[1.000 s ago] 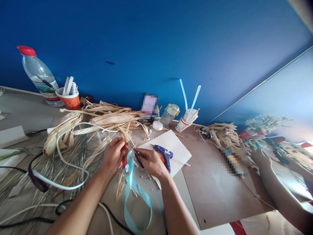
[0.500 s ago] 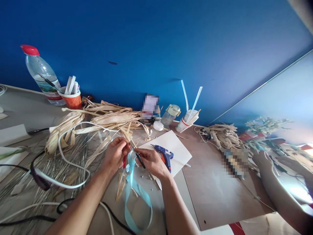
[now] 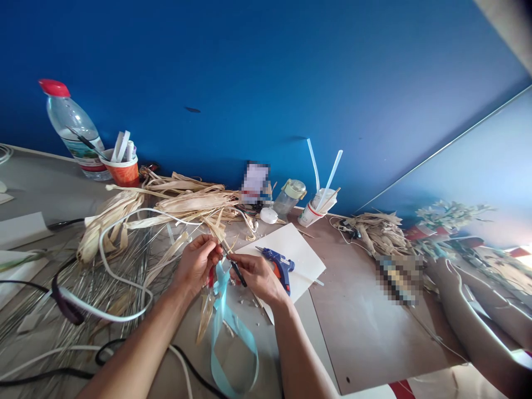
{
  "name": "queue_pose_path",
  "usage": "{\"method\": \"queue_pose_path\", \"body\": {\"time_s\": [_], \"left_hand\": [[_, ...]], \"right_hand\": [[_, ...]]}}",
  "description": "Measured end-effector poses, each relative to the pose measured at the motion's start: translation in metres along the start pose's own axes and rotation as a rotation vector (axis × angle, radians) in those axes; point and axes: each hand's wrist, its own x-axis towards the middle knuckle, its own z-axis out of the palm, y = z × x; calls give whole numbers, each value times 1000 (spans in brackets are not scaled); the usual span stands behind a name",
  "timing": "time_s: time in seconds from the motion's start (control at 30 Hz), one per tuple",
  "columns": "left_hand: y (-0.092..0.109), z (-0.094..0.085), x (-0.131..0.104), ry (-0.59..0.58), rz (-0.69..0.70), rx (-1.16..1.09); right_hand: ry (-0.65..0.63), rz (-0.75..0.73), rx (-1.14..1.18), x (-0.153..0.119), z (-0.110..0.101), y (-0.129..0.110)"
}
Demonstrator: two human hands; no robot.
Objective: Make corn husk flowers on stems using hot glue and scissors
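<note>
My left hand is closed in a pinch, with a pale strip of dried husk rising from its fingertips. Close beside it, my right hand grips a slim tool with a black handle; its thin metal end points up and left to the husk. The tool's exact kind is hard to make out. Below the hands a light blue ribbon hangs in a loop over the desk. Behind my right hand lies a blue glue gun on white paper.
Dried husks lie along the wall, and thin wires spread at left under a white cable. An orange cup, bottle, glass jar and straw-filled cup stand behind. A co-worker's arms are at right.
My hands, the husk and the tool hold almost the same place. The co-worker's arms at the right have shifted slightly. The whole view has moved a little.
</note>
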Motion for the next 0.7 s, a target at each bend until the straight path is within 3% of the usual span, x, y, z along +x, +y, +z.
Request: {"method": "queue_pose_path", "body": {"time_s": [0.47, 0.7], "left_hand": [[5, 2, -3, 18, -30, -8], [0, -2, 0, 9, -13, -18]], "right_hand": [[-24, -8, 11, 0, 0, -1], [0, -7, 105, 2, 3, 11]]}}
